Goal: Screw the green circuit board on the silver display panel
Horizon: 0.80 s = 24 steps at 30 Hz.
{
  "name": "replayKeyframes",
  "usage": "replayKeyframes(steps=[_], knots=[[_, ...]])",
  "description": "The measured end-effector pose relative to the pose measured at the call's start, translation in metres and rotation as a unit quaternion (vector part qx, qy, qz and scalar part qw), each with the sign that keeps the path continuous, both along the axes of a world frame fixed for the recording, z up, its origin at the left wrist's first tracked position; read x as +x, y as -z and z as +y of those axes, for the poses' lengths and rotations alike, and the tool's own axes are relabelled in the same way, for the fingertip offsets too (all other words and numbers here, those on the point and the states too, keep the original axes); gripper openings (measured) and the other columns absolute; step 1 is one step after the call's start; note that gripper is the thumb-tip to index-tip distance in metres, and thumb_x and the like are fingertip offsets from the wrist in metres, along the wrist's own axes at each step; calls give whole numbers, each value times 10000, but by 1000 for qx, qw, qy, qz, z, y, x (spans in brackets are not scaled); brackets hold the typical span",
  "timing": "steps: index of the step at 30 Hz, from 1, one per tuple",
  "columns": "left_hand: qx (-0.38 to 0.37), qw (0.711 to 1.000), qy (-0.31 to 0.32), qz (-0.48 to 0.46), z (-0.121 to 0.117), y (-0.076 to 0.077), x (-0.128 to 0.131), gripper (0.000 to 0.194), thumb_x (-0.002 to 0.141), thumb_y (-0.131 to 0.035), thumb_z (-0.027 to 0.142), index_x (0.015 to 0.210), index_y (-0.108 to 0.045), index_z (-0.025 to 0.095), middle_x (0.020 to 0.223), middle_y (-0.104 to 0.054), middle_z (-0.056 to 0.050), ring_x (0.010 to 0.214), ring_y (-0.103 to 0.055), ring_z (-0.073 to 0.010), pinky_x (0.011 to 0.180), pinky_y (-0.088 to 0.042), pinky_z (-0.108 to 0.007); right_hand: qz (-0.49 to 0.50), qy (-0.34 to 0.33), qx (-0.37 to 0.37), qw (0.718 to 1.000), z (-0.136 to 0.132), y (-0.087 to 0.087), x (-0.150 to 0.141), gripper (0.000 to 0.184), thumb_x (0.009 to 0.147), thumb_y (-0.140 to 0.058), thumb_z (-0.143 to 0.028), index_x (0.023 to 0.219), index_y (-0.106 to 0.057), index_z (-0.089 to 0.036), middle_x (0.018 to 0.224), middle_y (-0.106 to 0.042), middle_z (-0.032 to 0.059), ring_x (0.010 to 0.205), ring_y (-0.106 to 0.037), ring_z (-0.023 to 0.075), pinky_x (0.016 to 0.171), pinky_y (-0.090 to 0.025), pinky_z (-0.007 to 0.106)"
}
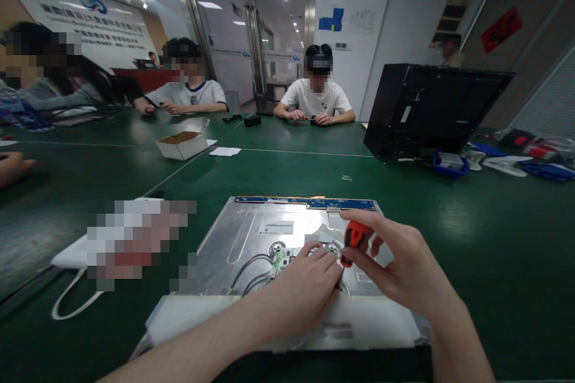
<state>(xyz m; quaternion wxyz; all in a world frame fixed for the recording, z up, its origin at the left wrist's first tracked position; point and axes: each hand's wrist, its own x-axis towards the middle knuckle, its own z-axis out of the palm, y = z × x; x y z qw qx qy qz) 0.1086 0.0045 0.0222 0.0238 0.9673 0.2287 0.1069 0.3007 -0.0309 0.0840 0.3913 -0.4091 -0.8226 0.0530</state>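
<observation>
A display panel [214,245] lies before me with its silver metal back facing up. My right hand [402,257] grips the red and black handle of a screwdriver [356,234], which is tilted with its lower end pointing down toward the panel. My left hand [312,281] rests over the panel's middle, fingers bent and close together beside the screwdriver's lower end. Whatever those fingers hold is hidden. Partly under them sits a small green circuit board [281,257] with black cables. A blue circuit strip [287,201] runs along the panel's far edge.
Left of the panel is a white pouch-like item [74,250] with a strap, partly pixelated. Farther off stand an open cardboard box [182,146] and a large black monitor casing [417,111]. A blue tray [450,165] is at right. Several people sit around the green table [287,170].
</observation>
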Motion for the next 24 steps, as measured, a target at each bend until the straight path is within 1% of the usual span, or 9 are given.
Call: replayKeyframes(steps=[2, 5, 10, 12, 17, 20, 23, 24], knots=[[-2, 1000, -2, -1, 0, -1, 0, 72, 912, -579, 177, 973, -613, 164, 1078, -694, -94, 1071, -626, -278, 1090, -367, -478, 1, -2, -1, 1000, 0, 0, 0, 351, 954, -605, -210, 1290, -512, -254, 868, -672, -17, 638, -590, 111, 575, -512, 201], [-6, 1000, 0, 0, -1, -2, 0, 44, 919, -570, 180, 942, -606, 171, 1062, -695, -94, 1042, -634, -270, 1078, -377, -472, 2, 1, -3, 1000, 0, 1, 0, 345, 953, -611, -215, 1282, -518, -254, 866, -675, -15, 635, -593, 113, 569, -514, 204], [-5, 1000, 5, -4, -1, -3, -2, 41, 905, -584, 181, 943, -597, 170, 1046, -692, -93, 1036, -633, -268, 1085, -370, -466, 9, -8, 0, 1000, -1, -2, 1, 339, 949, -609, -213, 1277, -529, -244, 862, -682, -13, 641, -605, 114, 570, -524, 203], [-14, 1000, 7, -5, 0, -4, -2, 38, 892, -589, 179, 931, -588, 176, 1024, -690, -82, 1007, -635, -261, 1095, -361, -475, 16, 2, 11, 1000, -3, -4, 1, 339, 947, -602, -212, 1278, -534, -244, 861, -687, -12, 641, -615, 117, 570, -532, 207], [-34, 999, 10, -5, 3, -7, -4, 91, 857, -626, 211, 928, -576, 183, 980, -672, -64, 933, -625, -250, 1068, -383, -488, 23, 54, 54, 997, -9, -8, 5, 328, 946, -601, -216, 1267, -550, -264, 882, -711, -9, 621, -633, 119, 556, -540, 217], [-44, 999, 9, -16, 6, -15, -6, 172, 848, -670, 281, 965, -582, 190, 983, -663, -54, 946, -615, -246, 1066, -389, -473, 21, 82, 77, 993, -11, -10, 9, 332, 940, -611, -235, 1266, -555, -262, 885, -724, 0, 636, -652, 133, 557, -545, 229], [-42, 997, -13, -56, 12, -30, -14, 290, 847, -701, 345, 1065, -589, 191, 1031, -662, -58, 1003, -602, -253, 1106, -350, -492, 17, 103, 94, 990, -13, -11, 13, 385, 936, -602, -224, 1314, -540, -257, 891, -718, 15, 692, -674, 159, 569, -547, 246], [-43, 996, -19, -69, 14, -36, -20, 290, 864, -686, 353, 1087, -589, 196, 1053, -663, -61, 1023, -597, -253, 1107, -348, -490, 22, 109, 100, 989, -14, -12, 14, 407, 935, -594, -211, 1334, -533, -262, 895, -709, 17, 710, -674, 166, 578, -547, 254]])
